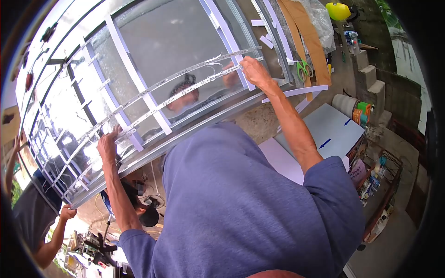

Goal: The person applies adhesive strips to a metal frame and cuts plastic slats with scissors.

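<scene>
A large metal frame (222, 104) with a shiny, reflective panel (185, 41) lies in front of me, crossed by white slats (132, 65). Two long white LED strips (187, 89) run side by side across it, with a loose loop of thin white wire (214, 69) near their right ends. My right hand (256, 73) is closed at the right end of the nearer strip, beside a slat. Further left, my left hand (108, 144) has its fingers curled at the same strip, over another slat; its fingertips are partly hidden.
Another person's hand (68, 212) grips the frame's left corner, and a second person crouches below the frame. Green scissors (304, 69) lie on cardboard (313, 41) at right. Nearby are a grey board (331, 129) with blue arrows, a wire spool (344, 104) and a yellow helmet (338, 11).
</scene>
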